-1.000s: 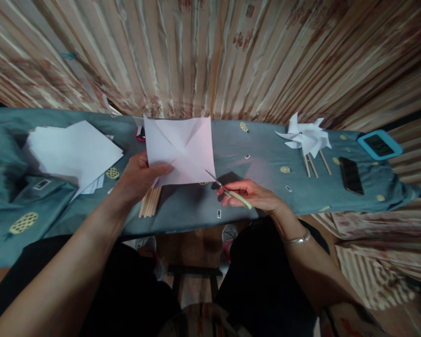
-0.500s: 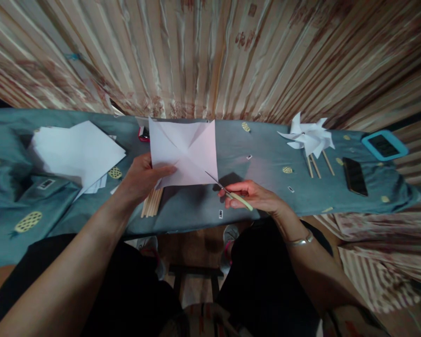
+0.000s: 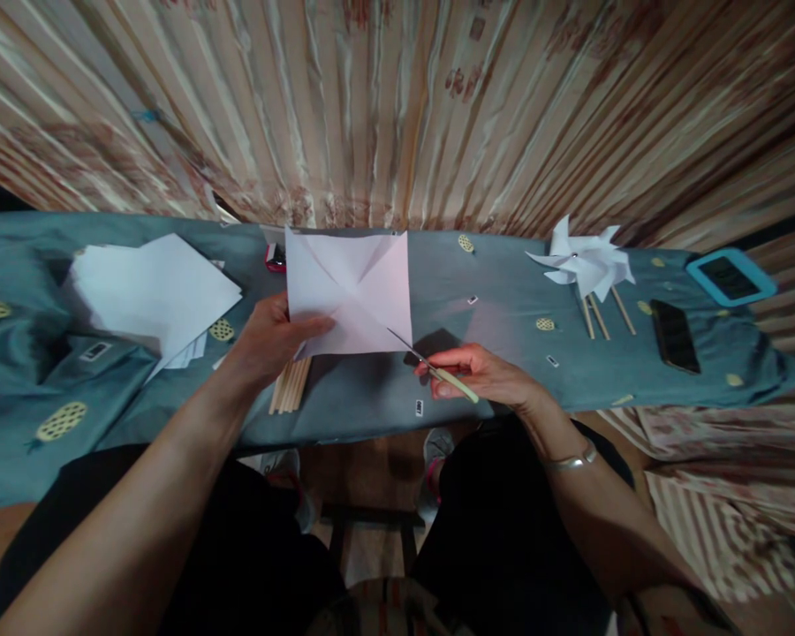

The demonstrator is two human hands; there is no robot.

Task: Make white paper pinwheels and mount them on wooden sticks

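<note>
My left hand point(image 3: 275, 331) pinches the lower left edge of a square white sheet of paper point(image 3: 371, 305), thumb on top and fingers hidden beneath. Diagonal creases cross the sheet, and it is held up above the table. In my right hand point(image 3: 473, 371) is a pair of scissors point(image 3: 456, 385) with pale yellow-green handles. Their blades lie at the sheet's lower right corner, pointing along the diagonal towards its middle. Under the sheet, close to my left hand, lies a bundle of thin wooden sticks point(image 3: 290, 386), partly covered.
A stack of white paper point(image 3: 152, 291) lies at the left on the blue-green tablecloth point(image 3: 364, 406). Behind my left hand sits a small red and black object point(image 3: 276, 257). To the right are white paper pinwheels point(image 3: 586, 258) on sticks, a phone point(image 3: 674, 336) and a blue-framed device point(image 3: 732, 276). A curtain point(image 3: 371, 115) hangs behind.
The whole view has shifted slightly, so things sit a little lower and further right. Both hands keep their hold, and the scissors stay at the same corner of the sheet.
</note>
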